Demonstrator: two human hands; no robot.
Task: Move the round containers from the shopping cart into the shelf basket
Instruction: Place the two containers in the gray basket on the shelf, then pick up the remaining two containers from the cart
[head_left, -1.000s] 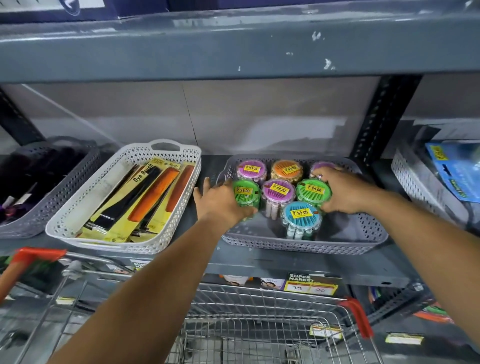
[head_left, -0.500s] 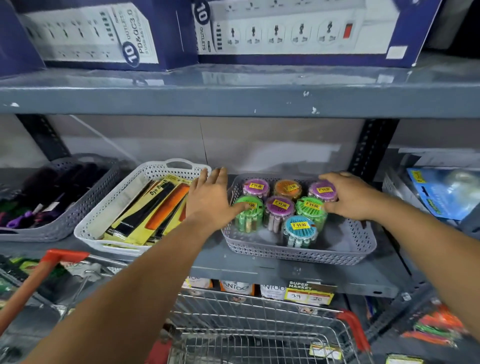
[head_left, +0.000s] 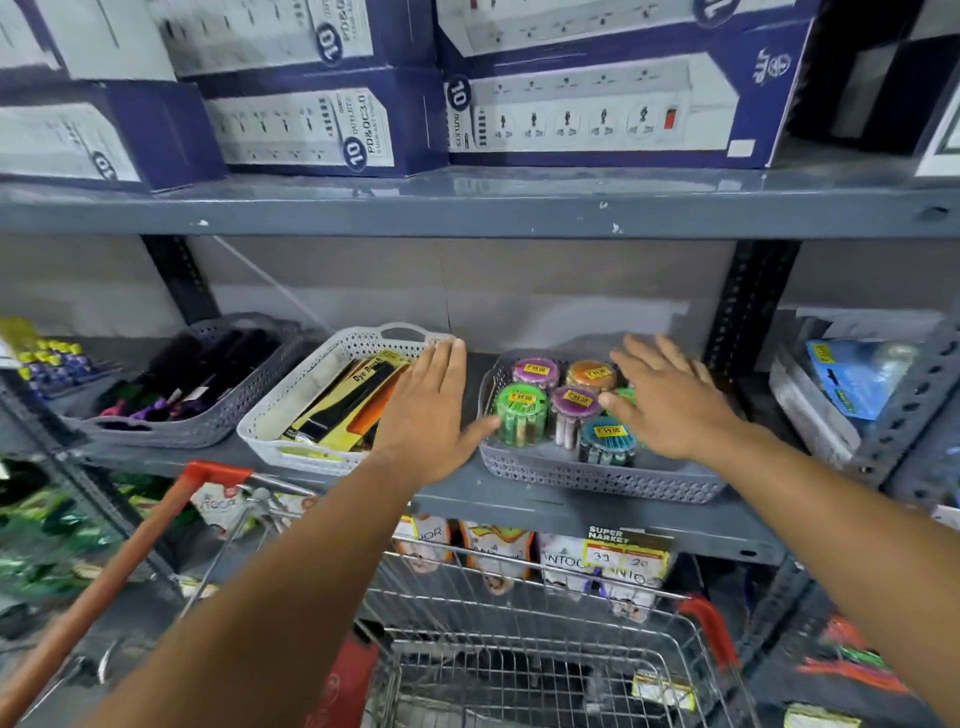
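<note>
head cam | faces forward-down | close to shelf (head_left: 519, 208) | wide-angle | single view

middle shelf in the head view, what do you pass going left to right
dark grey basket of brushes → white basket of combs → left hand → grey basket holding the round containers → right hand → blue packet

Blue-and-white cardboard boxes of power strips (head_left: 597, 98) are stacked on the upper grey metal shelf (head_left: 467, 208). Below, a white perforated plastic basket (head_left: 291, 415) holds flat packs of combs and dye brushes (head_left: 353, 405); left of it, a grey perforated basket (head_left: 208, 426) holds dark brushes.
</note>
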